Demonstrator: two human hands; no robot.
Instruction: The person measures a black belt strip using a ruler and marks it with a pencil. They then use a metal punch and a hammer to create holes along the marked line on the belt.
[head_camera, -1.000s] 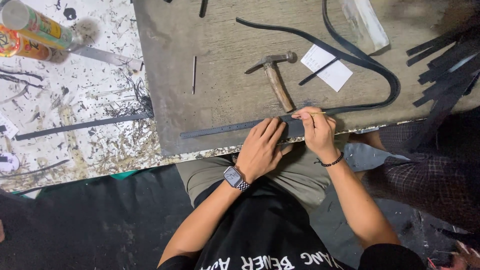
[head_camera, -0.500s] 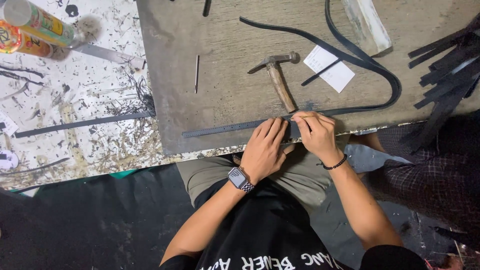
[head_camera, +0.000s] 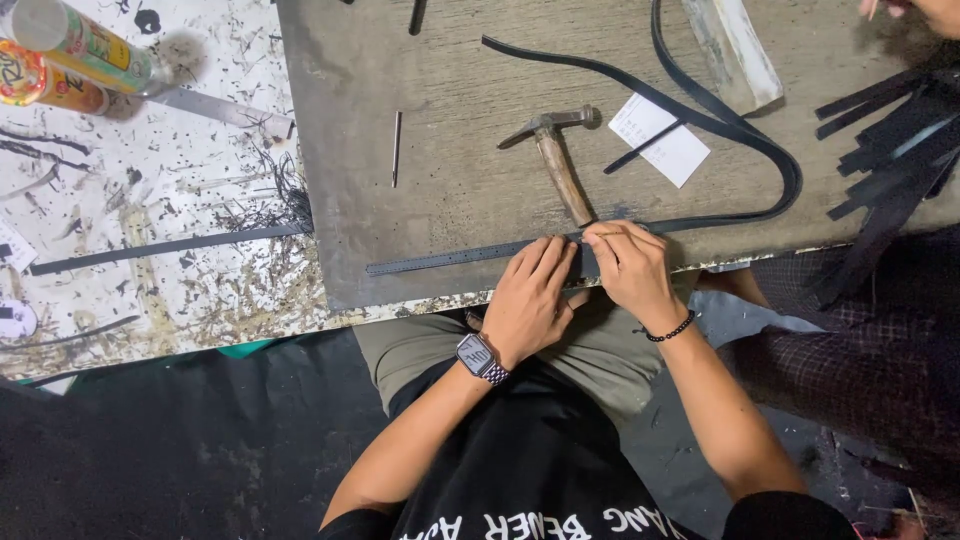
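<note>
Barely shifted since earlier: left hand (head_camera: 530, 300) flat, pressing strap (head_camera: 450, 257) just below hammer (head_camera: 556, 165). Right hand (head_camera: 632, 265) beside it, fingers pinching thin tool over strap. Strap running left-right along desk (head_camera: 400, 60) edge.

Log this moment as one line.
left hand pressing strap | right hand pinching small tool on strap | hammer beside, untouched

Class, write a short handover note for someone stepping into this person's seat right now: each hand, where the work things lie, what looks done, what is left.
Left hand presses flat on the dark strap at the board's near edge.
Right hand pinches a thin stick-like tool against the strap.
Hammer lies just beyond the hands, untouched; a loose nail farther left.
Done: strap laid straight.
Left: cannot tell how much remains.
</note>
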